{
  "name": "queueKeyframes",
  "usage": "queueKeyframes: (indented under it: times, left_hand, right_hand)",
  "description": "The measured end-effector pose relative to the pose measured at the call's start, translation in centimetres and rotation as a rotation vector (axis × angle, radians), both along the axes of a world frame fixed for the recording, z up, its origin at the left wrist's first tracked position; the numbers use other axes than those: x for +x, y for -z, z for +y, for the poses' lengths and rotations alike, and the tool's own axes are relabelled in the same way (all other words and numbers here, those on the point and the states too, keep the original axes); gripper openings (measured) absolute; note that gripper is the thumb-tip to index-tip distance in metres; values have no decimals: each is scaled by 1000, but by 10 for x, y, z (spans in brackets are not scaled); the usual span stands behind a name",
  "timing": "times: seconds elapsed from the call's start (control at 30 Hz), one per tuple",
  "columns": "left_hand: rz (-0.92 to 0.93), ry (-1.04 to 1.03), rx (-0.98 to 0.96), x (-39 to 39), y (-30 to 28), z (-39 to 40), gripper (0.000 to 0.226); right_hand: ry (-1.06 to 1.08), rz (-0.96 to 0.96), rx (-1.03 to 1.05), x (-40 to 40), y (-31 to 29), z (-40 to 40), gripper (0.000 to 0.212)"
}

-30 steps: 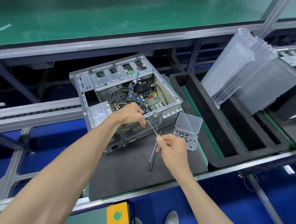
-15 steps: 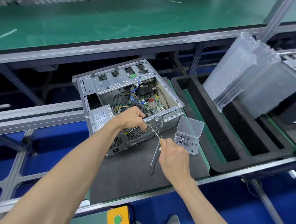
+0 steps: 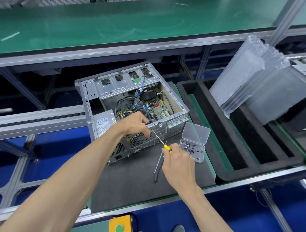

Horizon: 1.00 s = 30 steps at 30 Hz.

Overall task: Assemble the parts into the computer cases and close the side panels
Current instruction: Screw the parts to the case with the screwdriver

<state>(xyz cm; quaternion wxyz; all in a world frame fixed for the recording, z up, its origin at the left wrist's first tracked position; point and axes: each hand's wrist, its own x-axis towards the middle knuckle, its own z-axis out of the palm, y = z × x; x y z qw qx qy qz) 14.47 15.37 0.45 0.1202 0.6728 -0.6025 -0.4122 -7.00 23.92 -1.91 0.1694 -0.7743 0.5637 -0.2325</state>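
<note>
An open grey computer case lies on its side on a dark mat, its motherboard and cables showing. My left hand rests on the case's near rear edge, fingers curled around the screwdriver's tip at the metal. My right hand grips the yellow handle of a thin screwdriver, whose shaft slants up to the rear panel. A small clear box of dark screws lies open just right of my right hand.
Pliers with dark handles lie on the mat under my right hand. A black foam tray with long slots sits to the right, with a stack of clear plastic sheets leaning above it. A green bench spans the back.
The view has shifted slightly. My right hand has slid a little back along the screwdriver, so the yellow handle now shows. My left hand stays at the rear edge.
</note>
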Motion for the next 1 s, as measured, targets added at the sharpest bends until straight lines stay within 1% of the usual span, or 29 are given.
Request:
queueKeyframes:
  times: [0.03,0.1,0.13,0.17,0.2,0.23,0.27,0.3,0.33,0.37,0.4,0.43,0.47,0.5,0.53,0.57,0.6,0.67,0.7,0.73,0.77,0.8,0.83,0.87,0.9,0.93,0.97,1.0]
  left_hand:
    - [-2,2,-1,0,0,0,43]
    - [-14,4,-5,0,-1,0,43]
    - [-16,4,-5,0,-1,0,43]
    - [-16,4,-4,0,-1,0,42]
    - [-14,3,-4,-1,-1,0,41]
    - [-11,3,-4,-1,-2,0,41]
    - [-9,2,-5,0,-2,0,40]
    - [-6,0,-6,0,-1,0,40]
    - [-2,-2,-5,0,-1,1,39]
    - [-1,-3,-5,0,-1,1,38]
    - [-2,-2,-5,-1,-1,1,38]
    - [-3,-1,-6,-1,-1,1,38]
    - [-3,-1,-6,-1,-2,0,38]
    - [-1,-2,-5,-1,-2,1,38]
    - [1,-3,-4,-1,-2,0,39]
    - [-1,-3,-2,-1,-2,0,39]
    - [-3,-4,-1,-1,-2,0,39]
    - [-6,-3,3,-1,-2,0,36]
    - [-8,-4,4,0,-2,0,34]
    - [-8,-4,5,0,-1,0,34]
    - [-6,-3,6,0,-1,0,34]
    - [-4,-2,5,0,-1,0,35]
    - [-5,-2,5,0,-1,0,36]
    - [-9,-1,3,0,-2,0,39]
    - [-10,0,3,0,-2,0,44]
    - [-8,-1,0,0,-2,0,47]
    - [-2,1,0,0,-2,0,48]
    - [-1,3,2,0,-2,0,47]
  right_hand:
    - [17,-129,150,1,2,-2,30]
    - [123,-565,543,3,-2,-9,38]
    - [151,-663,639,3,-5,-10,39]
    - [117,-611,582,2,-8,-10,36]
    - [24,-414,379,1,-9,-9,31]
    - [-64,-164,130,-1,-8,-6,23]
    - [-107,73,-70,-2,-6,-3,20]
    - [-153,195,-175,-3,-5,-3,21]
    - [-173,228,-233,0,-5,-3,21]
    - [-179,157,-179,3,-4,-1,20]
    - [-127,-23,-41,5,-2,-1,24]
    - [-24,-306,192,7,-3,-4,30]
    - [102,-638,487,9,-5,-8,34]
    - [220,-896,762,9,-9,-10,33]
    - [274,-1000,896,8,-11,-11,30]
    - [250,-946,861,8,-14,-11,28]
    - [155,-745,669,8,-12,-10,27]
    - [-38,-105,42,3,-3,-3,19]
    - [-98,108,-161,4,-2,1,18]
    - [-138,205,-246,5,0,2,18]
    - [-143,195,-240,8,0,3,20]
    - [-136,67,-164,10,2,1,26]
    - [-76,-170,-1,9,3,-3,35]
    - [5,-494,296,8,1,-8,39]
    - [113,-805,647,7,-4,-12,37]
    - [208,-1032,916,5,-8,-14,32]
    - [245,-1097,1029,3,-9,-16,28]
    - [225,-1052,987,3,-9,-16,27]
